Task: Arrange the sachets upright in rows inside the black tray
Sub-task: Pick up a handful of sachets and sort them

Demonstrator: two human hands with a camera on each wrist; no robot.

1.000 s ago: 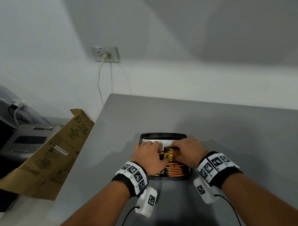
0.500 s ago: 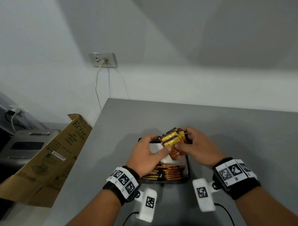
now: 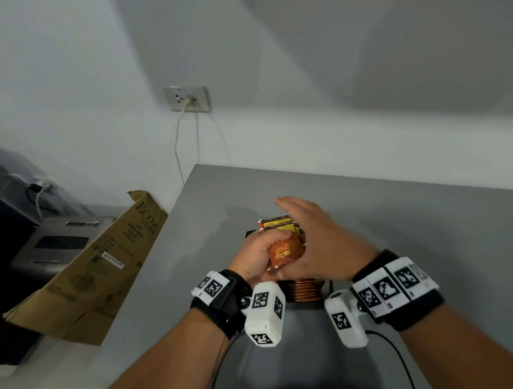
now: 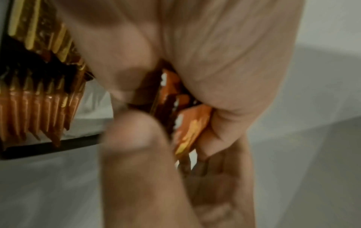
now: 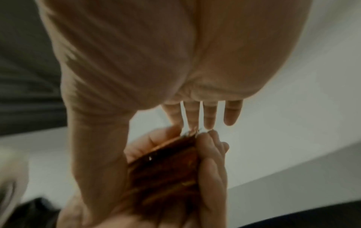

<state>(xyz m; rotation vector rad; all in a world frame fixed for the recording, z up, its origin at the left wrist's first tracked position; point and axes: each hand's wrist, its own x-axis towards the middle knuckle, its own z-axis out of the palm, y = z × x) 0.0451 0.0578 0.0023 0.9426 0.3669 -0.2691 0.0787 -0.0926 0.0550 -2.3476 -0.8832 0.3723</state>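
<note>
My left hand (image 3: 260, 253) grips a bundle of orange and brown sachets (image 3: 284, 246) held above the black tray (image 3: 249, 233). My right hand (image 3: 324, 238) lies flat against the bundle's right side with its fingers (image 5: 209, 115) straight. Most of the tray is hidden under both hands. A row of upright sachets (image 3: 305, 290) shows at its near end. In the left wrist view the upright sachets (image 4: 39, 100) fill the tray (image 4: 48, 148) at the left, and the held bundle (image 4: 187, 131) sits between thumb and fingers. The right wrist view shows the bundle (image 5: 166, 169) in the left hand.
The tray rests on a grey table (image 3: 413, 240) against a white wall. A flattened cardboard box (image 3: 105, 259) leans at the table's left edge, beside a grey device (image 3: 60, 244). A wall socket (image 3: 186, 99) with a hanging cable is behind.
The bundle of sachets has come up out of the tray. My right hand has let go of it and flattened beside it; the left hand now grips it alone.
</note>
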